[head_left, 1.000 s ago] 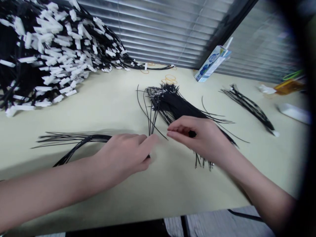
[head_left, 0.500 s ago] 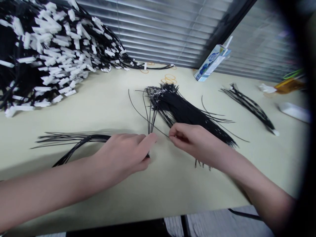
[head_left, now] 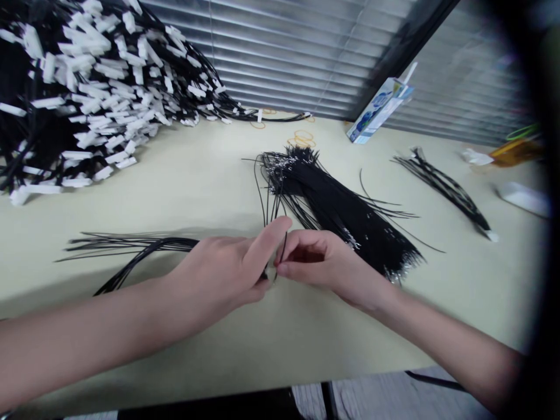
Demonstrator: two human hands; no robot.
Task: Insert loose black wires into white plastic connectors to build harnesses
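**A:** Checking hands first. We see the left hand [head_left: 223,277] closed around a small bunch of thin black wires [head_left: 131,248]; their long ends trail off to the left across the table [head_left: 210,175], short ends stick up past the forefinger.

**B:** Right side?

**A:** We have the right hand [head_left: 321,262] pinched thumb to forefinger on a single black wire [head_left: 283,248], held upright, just beside the left hand's fingertips. The two hands touch or nearly touch; we cannot tell which.

**B:** Where's the stock?

**A:** Loose black wire bundle [head_left: 341,204] lies on the table just behind the right hand, running diagonally, bare metal tips at both ends. We count it apart from both hands.

**B:** Anything else around?

**A:** Big heap of black wires with white tags [head_left: 79,87] far left. Smaller wire bunch [head_left: 441,186] well off to the right. Rubber bands [head_left: 301,139] near the back edge, a blue-and-white carton [head_left: 378,111] leaning against the blinds [head_left: 284,52].
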